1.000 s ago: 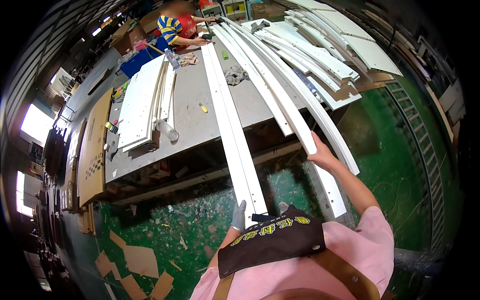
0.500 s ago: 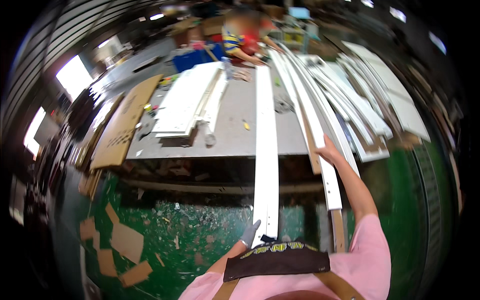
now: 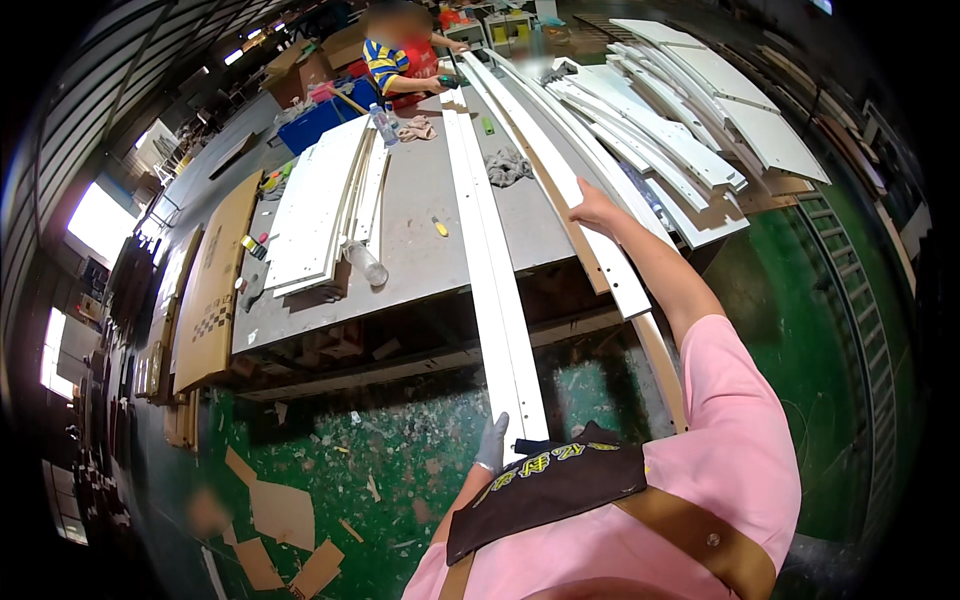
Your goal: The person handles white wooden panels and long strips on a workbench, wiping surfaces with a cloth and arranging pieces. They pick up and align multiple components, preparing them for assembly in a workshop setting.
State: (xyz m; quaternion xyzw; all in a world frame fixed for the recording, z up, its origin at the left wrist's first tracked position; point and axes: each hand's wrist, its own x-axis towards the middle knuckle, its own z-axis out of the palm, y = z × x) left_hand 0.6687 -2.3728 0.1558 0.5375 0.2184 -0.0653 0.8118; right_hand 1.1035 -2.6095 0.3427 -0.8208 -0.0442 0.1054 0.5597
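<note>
My left hand [image 3: 492,441], in a grey glove, grips the left edge of a long white board [image 3: 487,290] close to its near end. This board lies lengthwise over the table and juts past the front edge toward my body. A seam runs along it, with small dark holes. My bare right hand [image 3: 594,207] is closed round another long white board [image 3: 625,287] at the right, thumb on top and fingers partly hidden. Beneath that one shows a brown-edged strip [image 3: 587,262]. Across the table, a person's hand [image 3: 430,84] is beside the first board's far end, at a small dark object.
Stacked white panels [image 3: 318,215] and a clear bottle [image 3: 367,265] occupy the table's left. A yellow tool [image 3: 440,228] and grey rag [image 3: 508,168] lie mid-table. More white boards [image 3: 650,130] are piled right. Cardboard scraps [image 3: 283,515] litter the green floor; a ladder [image 3: 850,290] lies right.
The view has turned and the table appears tilted. Both my hands keep hold of their boards. The other person's hand, earlier at the first board's far end, is now slightly off it.
</note>
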